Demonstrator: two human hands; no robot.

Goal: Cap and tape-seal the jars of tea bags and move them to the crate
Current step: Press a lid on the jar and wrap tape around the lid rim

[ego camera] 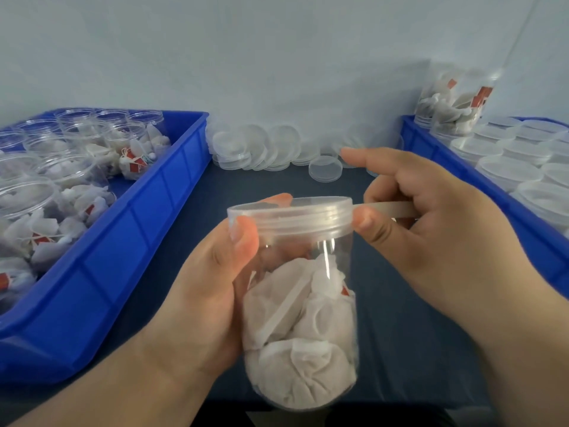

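A clear plastic jar (303, 318) full of white tea bags is held above the dark table, tilted toward me. My left hand (212, 291) grips its side, thumb on the clear cap (292, 215). My right hand (431, 217) holds a strip of translucent tape (388, 208), stretched from the cap's rim into its curled fingers, with the thumb pressing the tape onto the rim. Its index finger points left. A tape roll is not visible.
A blue crate (147, 217) at left holds several uncapped jars of tea bags. A blue crate (480, 177) at right holds several capped jars, two stacked at its back. Loose clear lids (261, 146) lie along the wall behind.
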